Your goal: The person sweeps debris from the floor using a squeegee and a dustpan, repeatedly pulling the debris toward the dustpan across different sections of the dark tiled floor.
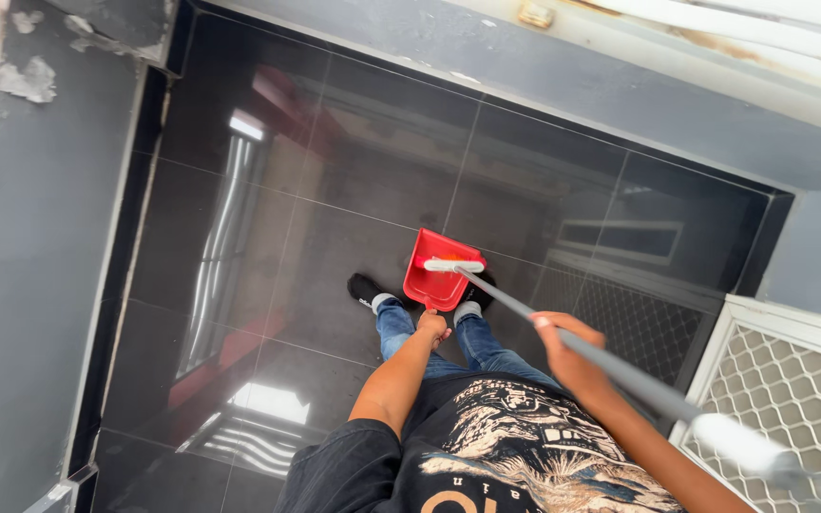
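I am looking down at my own feet. My left hand [432, 326] is curled shut around the handle of a red dustpan [440, 268]. The handle is hidden inside my fist, so I see only the red scoop part. The dustpan sits near the middle, a little toward 1 o'clock from my left hand, and it hangs in front of my shoes.

My right hand [570, 350] is wrapped tight around a grey broom pole [620, 372]. The pole runs from 4 o'clock, near the corner, up toward 10 o'clock. At its far end is the white broom head [454, 266], and it rests right at the dustpan, touching the red scoop.

My black shoe [365, 287] is at 9 o'clock from the dustpan, just beside it. My other shoe is mostly hidden behind the red scoop. I wear blue jeans [396, 328] and a black shirt with a picture on it.

The floor [315, 209] is made of big shiny dark tiles. A grey wall [40, 285] is at 9 o'clock. A white mesh screen door [791, 380] is at 4 o'clock.
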